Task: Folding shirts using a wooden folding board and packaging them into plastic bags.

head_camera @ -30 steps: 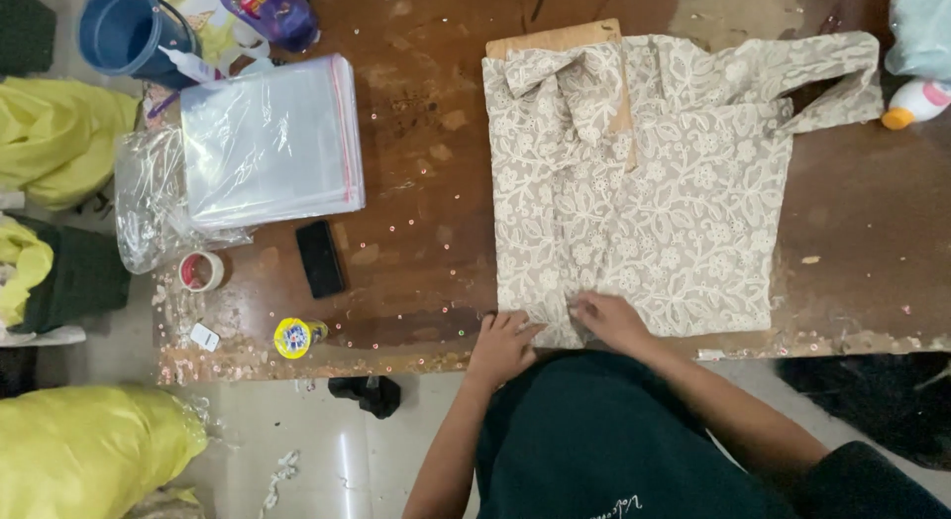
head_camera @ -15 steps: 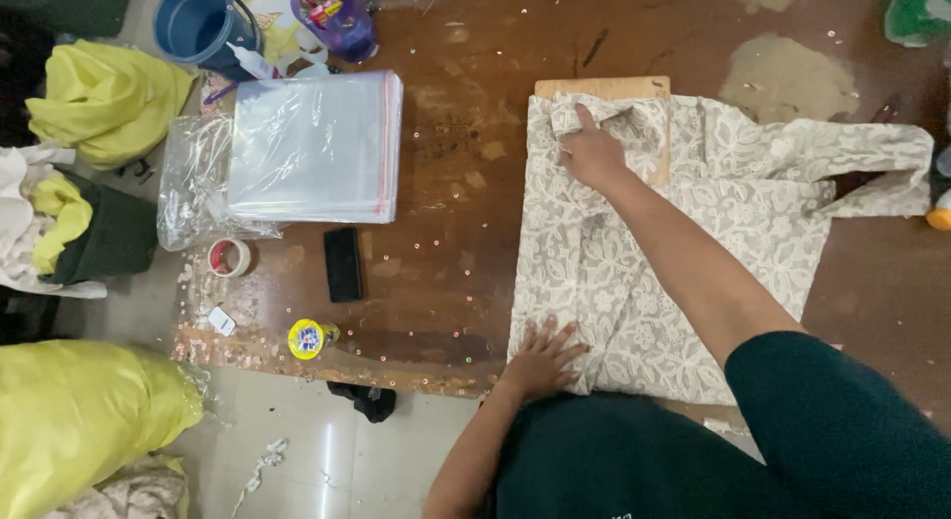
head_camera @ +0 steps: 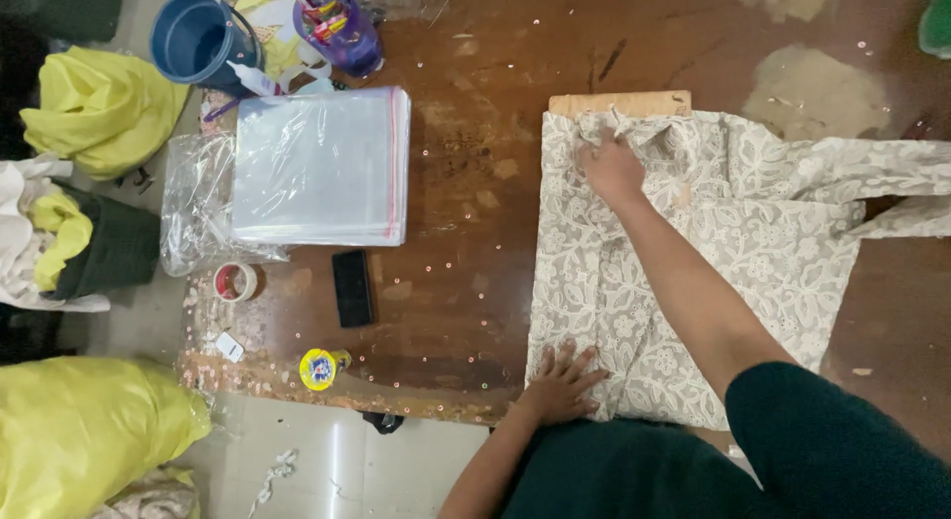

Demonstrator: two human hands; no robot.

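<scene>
One brown wooden bench (head_camera: 475,133), scuffed and speckled; one cream lace-patterned garment (head_camera: 733,261), laid flat on the bench's right half over one wooden board (head_camera: 619,103); one stack of clear plastic bags (head_camera: 322,167); one blue bucket (head_camera: 198,39); one purple bottle (head_camera: 342,24); one black phone (head_camera: 352,287); one tape roll (head_camera: 236,281); one small yellow-capped bottle (head_camera: 322,368); two hands: left hand (head_camera: 563,382) spread flat on the garment's near hem, right hand (head_camera: 612,167) closed, pinching fabric at the collar.
</scene>
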